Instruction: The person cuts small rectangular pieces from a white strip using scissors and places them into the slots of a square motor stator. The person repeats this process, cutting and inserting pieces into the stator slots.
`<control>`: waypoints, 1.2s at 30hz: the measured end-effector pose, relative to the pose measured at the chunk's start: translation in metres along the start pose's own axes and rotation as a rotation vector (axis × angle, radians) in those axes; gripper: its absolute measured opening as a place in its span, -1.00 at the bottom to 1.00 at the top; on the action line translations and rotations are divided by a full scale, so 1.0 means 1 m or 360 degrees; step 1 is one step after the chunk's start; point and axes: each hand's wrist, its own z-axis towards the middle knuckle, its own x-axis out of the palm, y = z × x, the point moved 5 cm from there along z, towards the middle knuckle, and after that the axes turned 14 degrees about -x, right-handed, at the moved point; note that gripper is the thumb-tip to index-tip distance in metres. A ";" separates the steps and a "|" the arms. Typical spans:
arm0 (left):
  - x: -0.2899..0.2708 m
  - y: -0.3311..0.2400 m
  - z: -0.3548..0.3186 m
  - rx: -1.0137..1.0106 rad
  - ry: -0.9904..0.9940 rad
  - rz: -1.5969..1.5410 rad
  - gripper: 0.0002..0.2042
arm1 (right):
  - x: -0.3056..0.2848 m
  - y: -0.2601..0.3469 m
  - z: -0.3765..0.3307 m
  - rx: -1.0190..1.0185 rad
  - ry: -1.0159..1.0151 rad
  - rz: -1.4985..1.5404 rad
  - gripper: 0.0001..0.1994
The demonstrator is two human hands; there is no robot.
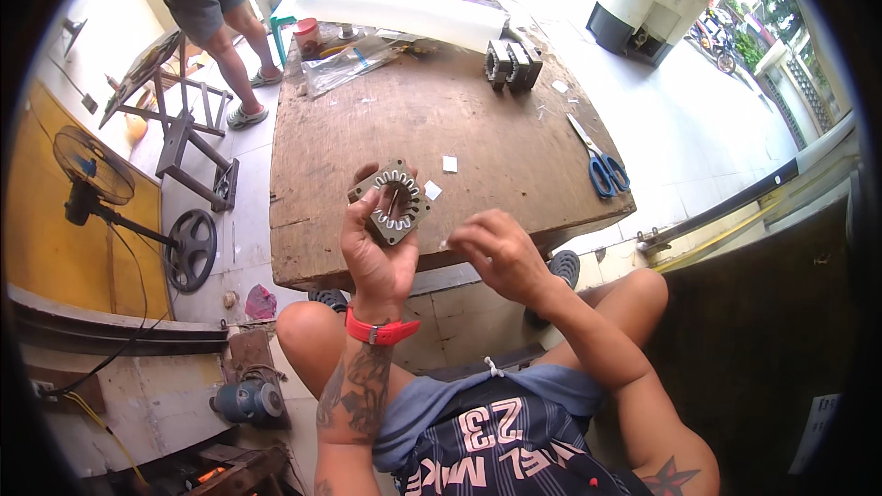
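My left hand (378, 257), with a red watch strap at the wrist, holds up a square grey metal stator core (420, 207) above the near part of the wooden table. White liners line many of the slots around its round opening; some slots on the right side look dark. My right hand (501, 253) is to the right of the core, apart from it, with fingers curled and pinched. A tiny pale piece (444, 244) shows at its fingertips, too small to make out surely. Two small white paper pieces (450, 164) lie on the table just beyond the core.
Blue-handled scissors (606, 174) lie at the table's right edge. More stator cores (513, 66) stand farther back. A plastic bag (349, 67), a red cup (307, 34) and a long white roll (395, 14) are at the far side. A fan (92, 165) and another person (216, 18) are left.
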 end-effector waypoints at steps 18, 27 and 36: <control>0.021 0.010 -0.010 0.0126 0.0222 0.0282 -0.51 | -0.013 0.003 0.042 -0.0242 -0.0434 -0.0202 -0.68; 0.017 0.010 -0.007 0.0134 0.0204 0.0164 -0.51 | -0.001 -0.002 0.039 -0.0061 -0.0561 0.0135 -0.59; 0.003 -0.003 0.000 -0.0052 0.0095 -0.0282 -0.48 | -0.006 -0.072 0.035 0.0424 -0.0389 -0.0243 -0.78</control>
